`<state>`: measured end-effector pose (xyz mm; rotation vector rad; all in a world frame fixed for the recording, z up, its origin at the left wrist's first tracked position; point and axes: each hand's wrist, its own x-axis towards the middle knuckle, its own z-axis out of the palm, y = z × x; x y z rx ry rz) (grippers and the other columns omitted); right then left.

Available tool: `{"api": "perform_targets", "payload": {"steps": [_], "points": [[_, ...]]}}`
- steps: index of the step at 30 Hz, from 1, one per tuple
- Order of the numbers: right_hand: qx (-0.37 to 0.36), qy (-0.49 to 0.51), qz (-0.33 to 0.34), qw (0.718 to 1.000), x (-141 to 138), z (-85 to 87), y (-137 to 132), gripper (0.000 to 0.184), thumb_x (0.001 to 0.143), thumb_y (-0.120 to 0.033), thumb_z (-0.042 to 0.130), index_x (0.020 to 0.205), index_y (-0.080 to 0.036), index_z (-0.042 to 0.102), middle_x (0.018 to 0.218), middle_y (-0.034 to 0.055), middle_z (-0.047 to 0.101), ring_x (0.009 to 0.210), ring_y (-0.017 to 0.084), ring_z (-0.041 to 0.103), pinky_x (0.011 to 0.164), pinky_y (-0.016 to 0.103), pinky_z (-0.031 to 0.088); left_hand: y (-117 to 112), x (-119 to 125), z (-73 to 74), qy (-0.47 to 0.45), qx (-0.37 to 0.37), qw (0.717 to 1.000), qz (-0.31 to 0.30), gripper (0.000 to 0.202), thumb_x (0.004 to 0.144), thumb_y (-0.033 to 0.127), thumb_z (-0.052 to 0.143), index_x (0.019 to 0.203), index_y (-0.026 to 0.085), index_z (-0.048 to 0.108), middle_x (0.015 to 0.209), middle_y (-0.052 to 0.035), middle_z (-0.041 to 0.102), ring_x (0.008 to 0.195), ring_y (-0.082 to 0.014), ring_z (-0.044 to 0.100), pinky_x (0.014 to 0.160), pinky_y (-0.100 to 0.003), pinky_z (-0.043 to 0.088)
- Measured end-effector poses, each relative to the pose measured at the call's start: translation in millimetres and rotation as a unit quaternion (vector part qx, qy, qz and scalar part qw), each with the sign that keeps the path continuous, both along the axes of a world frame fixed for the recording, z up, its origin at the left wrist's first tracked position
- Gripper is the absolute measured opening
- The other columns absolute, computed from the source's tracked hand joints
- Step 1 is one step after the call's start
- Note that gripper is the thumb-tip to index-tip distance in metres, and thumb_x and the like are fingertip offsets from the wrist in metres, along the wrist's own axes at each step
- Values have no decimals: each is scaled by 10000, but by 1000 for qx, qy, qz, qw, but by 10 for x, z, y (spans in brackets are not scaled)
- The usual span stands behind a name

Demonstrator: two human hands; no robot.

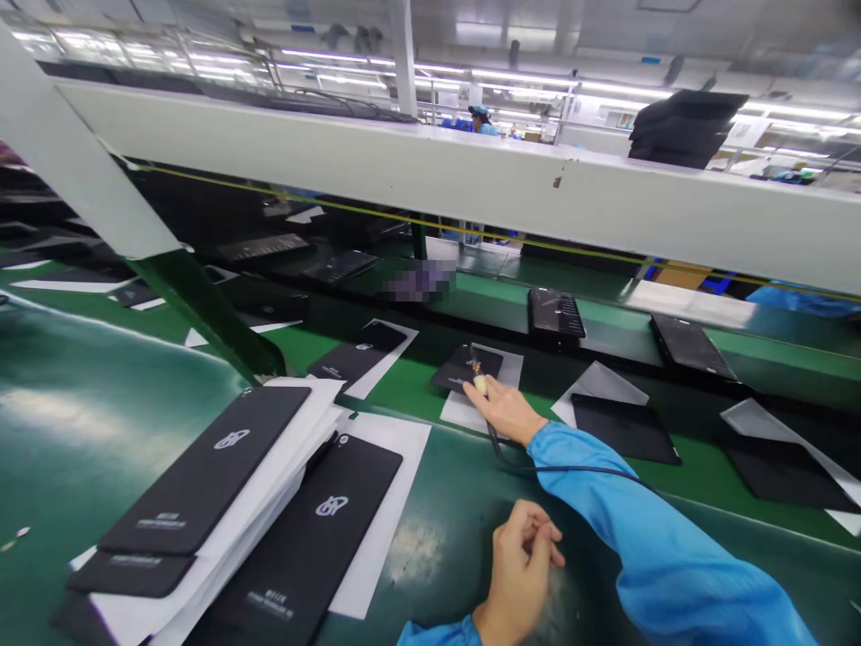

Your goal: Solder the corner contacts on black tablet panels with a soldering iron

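Observation:
My right hand [508, 408] reaches out over the belt, fingers closed round a corded pen-like tool that looks like a soldering iron [479, 383], with a pale collar and a black cable running back along my sleeve. Its tip lies over a black tablet back panel [454, 370] on a white sheet. My left hand [521, 570] rests above the green bench with its fingers curled in, and nothing shows in it. Left of it, a black panel with a white logo [323, 538] lies on a white sheet, beside a stack of such panels [221, 467] interleaved with white sheets.
The green belt [396, 390] carries several more black panels, such as one [625, 426] to the right. Black tablet-like units [557, 314] stand on the shelf behind. A white beam [471, 170] and a slanted post [202, 296] cross in front. A distant person [482, 121] is in the background.

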<state>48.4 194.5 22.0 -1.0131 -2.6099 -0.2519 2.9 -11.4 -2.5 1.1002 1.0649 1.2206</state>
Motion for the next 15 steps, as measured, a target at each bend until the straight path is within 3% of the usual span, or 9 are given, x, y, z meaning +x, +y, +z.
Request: {"api": "perform_targets", "payload": {"steps": [5, 8, 11, 13, 15], "points": [[42, 185, -95, 977, 334, 242, 245, 516, 909, -90, 411, 1410, -150, 521, 957, 131, 718, 866, 206, 695, 790, 302, 574, 1, -2, 24, -2, -8, 1000, -5, 159, 939, 303, 502, 832, 189, 530, 740, -40, 667, 569, -141, 648, 551, -236, 495], [79, 314, -174, 930, 600, 459, 258, 510, 944, -145, 348, 1438, -114, 469, 1068, 142, 708, 896, 205, 700, 835, 335, 565, 23, -24, 7, -6, 2, 1000, 13, 123, 938, 304, 518, 905, 191, 553, 824, -57, 688, 650, -156, 676, 625, -263, 527], [100, 401, -228, 882, 931, 682, 33, 481, 996, -240, 296, 1424, -116, 477, 1195, 151, 668, 924, 216, 697, 802, 354, 578, 89, -78, -30, -25, 10, 996, 87, 175, 921, 306, 563, 1061, 201, 575, 1037, -96, 683, 879, -189, 695, 811, -317, 540], [95, 445, -245, 856, 1155, 779, -235, 456, 999, -314, 346, 1375, -146, 541, 1217, 128, 664, 952, 228, 691, 775, 346, 589, 155, -123, -48, -51, 1, 986, 156, 270, 899, 339, 604, 1134, 210, 571, 1144, -116, 651, 1027, -215, 667, 908, -348, 514], [88, 487, -258, 830, 1335, 798, -559, 421, 978, -360, 430, 1292, -152, 618, 1183, 116, 685, 1002, 254, 683, 842, 388, 583, 221, -159, -41, -98, -17, 974, 202, 353, 863, 398, 650, 1151, 212, 569, 1221, -131, 619, 1095, -240, 647, 939, -372, 504]]}}
